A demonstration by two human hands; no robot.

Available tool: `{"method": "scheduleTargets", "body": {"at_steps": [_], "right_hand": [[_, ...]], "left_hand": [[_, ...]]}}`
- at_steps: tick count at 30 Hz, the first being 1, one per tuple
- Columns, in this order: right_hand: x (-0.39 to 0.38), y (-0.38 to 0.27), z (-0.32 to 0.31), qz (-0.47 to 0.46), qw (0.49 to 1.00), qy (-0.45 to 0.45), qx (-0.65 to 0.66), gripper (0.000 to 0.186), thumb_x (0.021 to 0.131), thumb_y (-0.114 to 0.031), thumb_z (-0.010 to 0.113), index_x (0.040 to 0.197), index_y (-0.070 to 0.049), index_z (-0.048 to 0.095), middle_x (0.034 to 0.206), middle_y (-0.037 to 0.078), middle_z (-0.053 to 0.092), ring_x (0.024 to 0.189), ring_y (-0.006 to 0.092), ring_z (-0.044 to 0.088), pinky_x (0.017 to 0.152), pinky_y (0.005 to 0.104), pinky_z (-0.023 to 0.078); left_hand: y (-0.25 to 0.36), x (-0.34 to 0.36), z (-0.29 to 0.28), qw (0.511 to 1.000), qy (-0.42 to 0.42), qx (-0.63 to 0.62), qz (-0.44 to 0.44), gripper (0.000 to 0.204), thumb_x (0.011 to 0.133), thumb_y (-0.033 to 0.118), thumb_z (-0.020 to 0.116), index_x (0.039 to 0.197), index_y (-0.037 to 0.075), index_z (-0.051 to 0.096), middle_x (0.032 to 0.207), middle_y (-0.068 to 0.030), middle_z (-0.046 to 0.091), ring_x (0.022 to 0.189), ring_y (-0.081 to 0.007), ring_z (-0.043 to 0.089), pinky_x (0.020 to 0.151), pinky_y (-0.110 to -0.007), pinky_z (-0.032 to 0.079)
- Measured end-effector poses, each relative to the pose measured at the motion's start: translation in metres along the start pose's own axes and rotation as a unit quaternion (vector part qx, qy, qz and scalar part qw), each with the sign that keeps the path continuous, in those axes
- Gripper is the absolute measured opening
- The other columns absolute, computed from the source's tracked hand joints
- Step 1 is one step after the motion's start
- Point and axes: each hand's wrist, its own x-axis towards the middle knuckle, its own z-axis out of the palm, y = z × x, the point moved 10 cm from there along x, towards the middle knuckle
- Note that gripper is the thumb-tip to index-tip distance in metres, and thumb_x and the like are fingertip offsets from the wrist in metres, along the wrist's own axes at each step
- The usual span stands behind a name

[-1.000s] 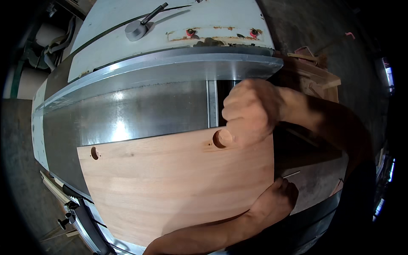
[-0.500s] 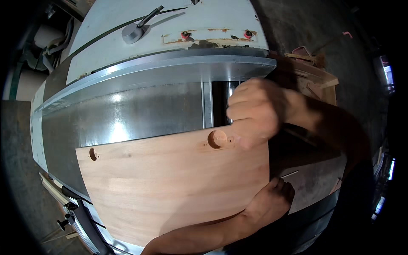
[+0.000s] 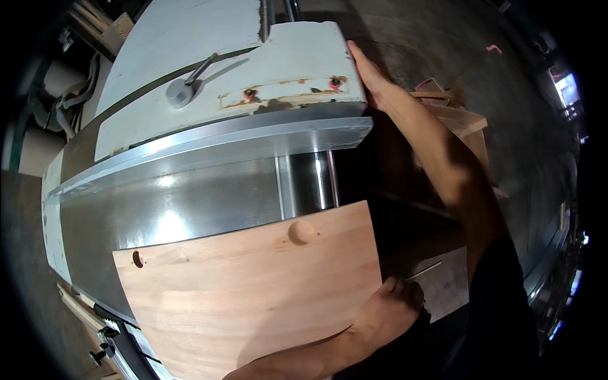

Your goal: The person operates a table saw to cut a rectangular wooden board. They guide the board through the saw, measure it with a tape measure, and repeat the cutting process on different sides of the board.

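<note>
left hand (image 3: pixel 391 310) curled at the wooden board (image 3: pixel 253 291), lower centre | right hand (image 3: pixel 368 71) against white fence housing (image 3: pixel 297 54), upper centre | can't tell either grip | imo hold your board flat and still

A dim grey floor (image 3: pixel 519 133) spread right of the grip, with a wooden box (image 3: pixel 476 126) nearby. Farther right, bright patches of light (image 3: pixel 565 90) broke the dark. Far left of the grip, wood pieces (image 3: pixel 120 28) lay beyond pale rounded equipment (image 3: pixel 43 151) in shadow.
</note>
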Motion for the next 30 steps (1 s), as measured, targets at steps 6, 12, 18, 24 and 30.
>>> {"method": "scheduleTargets", "body": {"at_steps": [6, 12, 18, 24, 30], "right_hand": [[0.065, 0.057, -0.04, -0.056, 0.997, 0.035, -0.027, 0.058, 0.104, -0.052, 0.05, 0.123, -0.001, 0.068, 0.116, 0.013, 0.071, 0.105, 0.0248, 0.066, 0.086, 0.0436, 0.052], [0.119, 0.071, -0.107, -0.116, 0.987, 0.066, -0.086, 0.054, 0.107, -0.045, 0.049, 0.135, -0.002, 0.062, 0.125, 0.011, 0.069, 0.108, 0.0217, 0.066, 0.09, 0.0379, 0.053], [0.021, -0.074, -0.048, -0.266, 0.954, 0.135, 0.031, 0.061, 0.108, -0.054, 0.043, 0.141, -0.005, 0.058, 0.136, 0.014, 0.062, 0.125, 0.0219, 0.058, 0.104, 0.0382, 0.046], [0.032, 0.007, -0.017, -0.141, 0.985, 0.09, -0.052, 0.073, 0.103, -0.066, 0.041, 0.148, -0.009, 0.052, 0.141, 0.013, 0.058, 0.13, 0.0236, 0.053, 0.106, 0.0414, 0.045], [-0.094, 0.057, -0.088, -0.041, 0.988, 0.116, -0.09, 0.062, 0.107, -0.055, 0.046, 0.151, -0.012, 0.048, 0.13, 0.008, 0.06, 0.107, 0.0166, 0.059, 0.089, 0.0308, 0.049]], "left_hand": [[-0.005, -0.001, 0.0, 0.997, -0.076, 0.006, -0.033, 0.024, 0.091, 0.019, 0.06, 0.105, 0.006, 0.074, 0.097, -0.0087, 0.07, 0.097, -0.0223, 0.066, 0.095, -0.031, 0.043], [0.003, -0.001, 0.006, 0.998, -0.067, 0.002, -0.002, 0.02, 0.09, 0.02, 0.062, 0.098, 0.007, 0.074, 0.096, -0.0092, 0.07, 0.093, -0.0228, 0.064, 0.091, -0.031, 0.044], [-0.001, -0.004, 0.002, 1.0, 0.006, 0.024, -0.013, 0.017, 0.086, 0.021, 0.064, 0.087, 0.007, 0.073, 0.086, -0.0071, 0.064, 0.086, -0.0232, 0.061, 0.083, -0.032, 0.046], [0.0, -0.007, 0.004, 1.0, 0.005, 0.006, -0.017, 0.018, 0.084, 0.019, 0.064, 0.088, 0.005, 0.073, 0.086, -0.0071, 0.064, 0.087, -0.0245, 0.059, 0.083, -0.034, 0.048], [0.002, -0.026, -0.044, 0.984, 0.146, -0.097, -0.01, 0.024, 0.085, 0.021, 0.066, 0.098, 0.003, 0.074, 0.102, -0.0113, 0.066, 0.104, -0.0291, 0.059, 0.093, -0.039, 0.049]]}}
